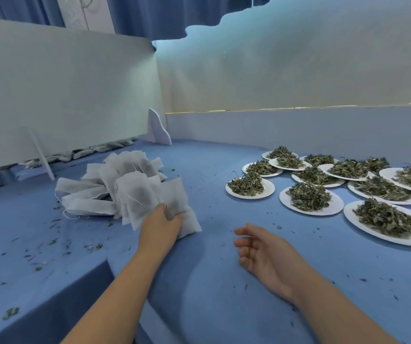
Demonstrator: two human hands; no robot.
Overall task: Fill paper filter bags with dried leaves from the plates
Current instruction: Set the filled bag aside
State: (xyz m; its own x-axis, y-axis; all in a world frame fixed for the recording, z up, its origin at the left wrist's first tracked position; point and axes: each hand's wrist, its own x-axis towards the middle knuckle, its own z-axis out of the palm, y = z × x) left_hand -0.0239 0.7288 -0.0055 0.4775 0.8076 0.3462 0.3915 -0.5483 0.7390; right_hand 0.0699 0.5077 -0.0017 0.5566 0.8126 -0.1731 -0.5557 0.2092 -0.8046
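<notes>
At the bag pile (125, 170): left hand (161, 224) curls round a filled filter bag (174, 192), likely stacking it.
Right hand (256, 247): fingers loosely spread, holding nothing.
Next: take an empty bag, then dried leaves (245, 184) from the nearest plate (269, 188).

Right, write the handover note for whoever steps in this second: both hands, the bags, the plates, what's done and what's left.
The left hand grips a filled filter bag, fingers curled round its lower edge, at the near side of the pile of bags.
The right hand is open and holds nothing, low over the blue table cloth.
The plates of dried leaves crowd the right side of the table, each one heaped.
Done: several bags in the pile look dark and full; the flat ones at the left seem empty.
Left: set this bag down, then bag the leaves from every plate.
</notes>
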